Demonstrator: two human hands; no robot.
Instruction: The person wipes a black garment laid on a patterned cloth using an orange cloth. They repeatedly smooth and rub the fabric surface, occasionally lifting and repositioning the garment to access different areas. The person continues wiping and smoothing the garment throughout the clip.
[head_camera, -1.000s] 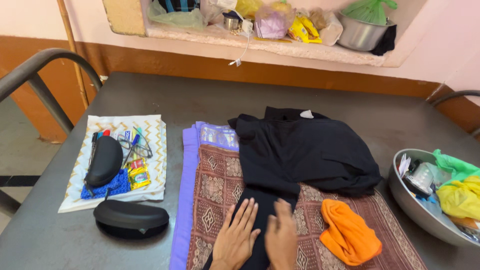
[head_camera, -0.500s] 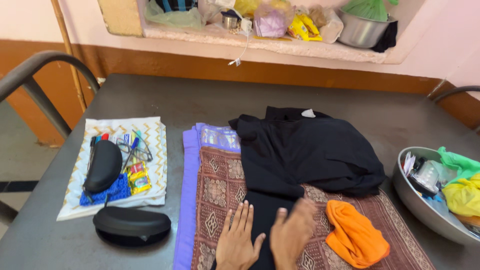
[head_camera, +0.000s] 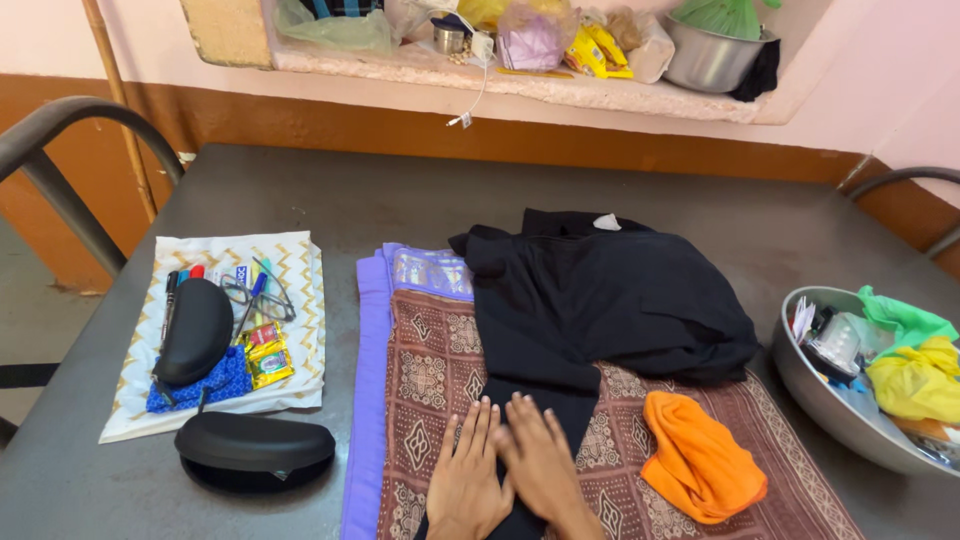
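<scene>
A black garment (head_camera: 600, 300) lies bunched on a brown patterned cloth (head_camera: 440, 370) over a purple cloth (head_camera: 372, 340). A narrow part of the garment runs toward me. My left hand (head_camera: 466, 478) lies flat on that part, fingers together and pointing away. My right hand (head_camera: 542, 462) lies flat beside it, its fingers overlapping the left hand's edge. Neither hand grips anything. An orange cloth (head_camera: 700, 460) lies crumpled to the right of my hands.
A black case (head_camera: 255, 447) sits at the left front. Behind it a white cloth (head_camera: 300, 260) carries another case, glasses, pens and packets. A steel bowl (head_camera: 800, 375) of items stands at the right. A cluttered wall shelf (head_camera: 500, 85) runs along the back.
My right hand has swung in from the right and now lies flat against my left hand on the black garment. The view has shifted slightly.
</scene>
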